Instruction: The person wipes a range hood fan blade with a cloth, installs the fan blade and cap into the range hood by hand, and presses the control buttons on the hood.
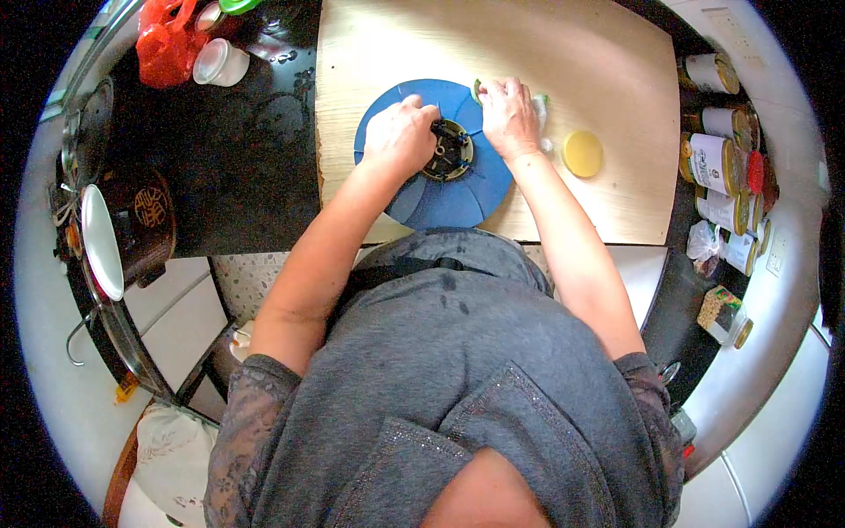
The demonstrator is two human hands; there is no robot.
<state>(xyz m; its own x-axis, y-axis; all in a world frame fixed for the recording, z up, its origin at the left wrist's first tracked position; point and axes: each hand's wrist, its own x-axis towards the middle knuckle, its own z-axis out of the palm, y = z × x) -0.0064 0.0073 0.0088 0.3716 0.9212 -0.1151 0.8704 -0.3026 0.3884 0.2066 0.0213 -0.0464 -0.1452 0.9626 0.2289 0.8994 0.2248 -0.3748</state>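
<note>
A round blue disc (456, 204) with a dark, ringed centre (451, 151) lies on the pale wooden board. Over the disc's left part is my left hand (400, 134), its fingers curled beside the centre; whatever they may hold is hidden. My right hand (510, 119) rests at the disc's upper right edge, fingers bent together over something green and a clear plastic piece (540, 110) that shows beside them. To the right of that hand sits a round yellow lid (583, 154).
The wooden board (616, 53) lies on a black counter (255, 176). At the upper left are a red bag (165, 48) and a white tub (220, 63). Several labelled jars (713, 165) line the right side. A white plate (102, 242) stands at the left.
</note>
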